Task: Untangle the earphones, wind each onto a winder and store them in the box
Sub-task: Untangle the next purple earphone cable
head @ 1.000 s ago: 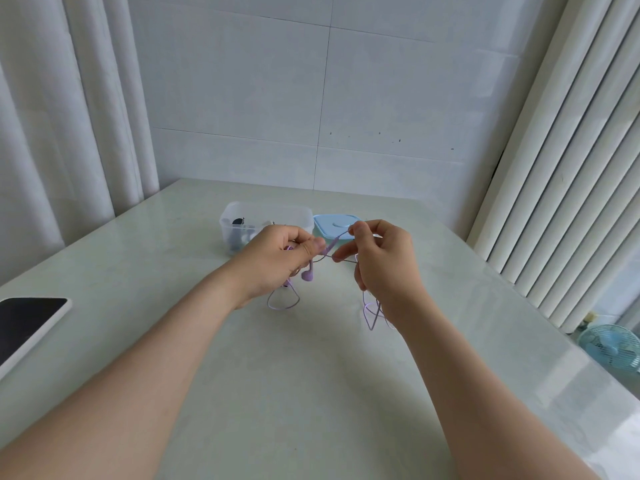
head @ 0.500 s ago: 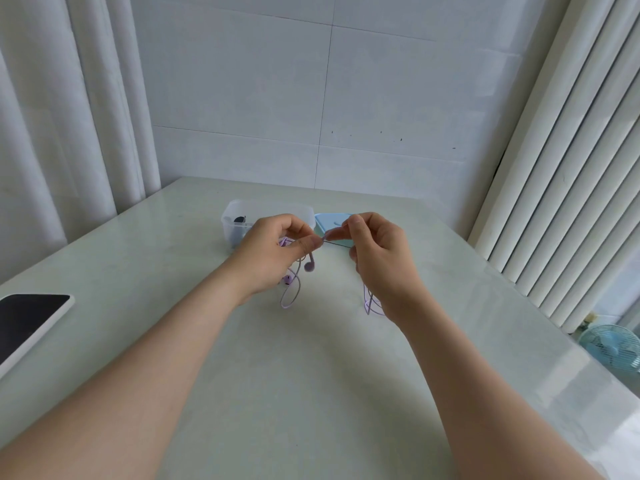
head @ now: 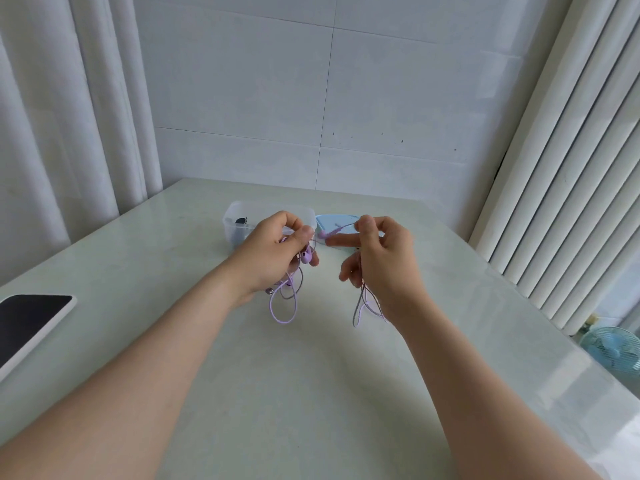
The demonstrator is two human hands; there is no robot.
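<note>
I hold purple earphones in the air above the pale green table. My left hand grips a bundle of the cable with the earbuds, and a loop dangles below it. My right hand pinches a purple cable end between thumb and finger, and more cable strands hang under its palm. Behind my hands stands the clear plastic box with a dark object inside. Its light blue lid lies to the right of it.
A dark-screened phone or tablet lies at the table's left edge. White curtains hang on the left and vertical blinds on the right. A small blue fan stands on the floor beyond the table's right edge.
My hands have moved apart; the cable stretched between the pinching fingers is now separated, with a purple end held by the right hand. The loops below both hands hang lower.
</note>
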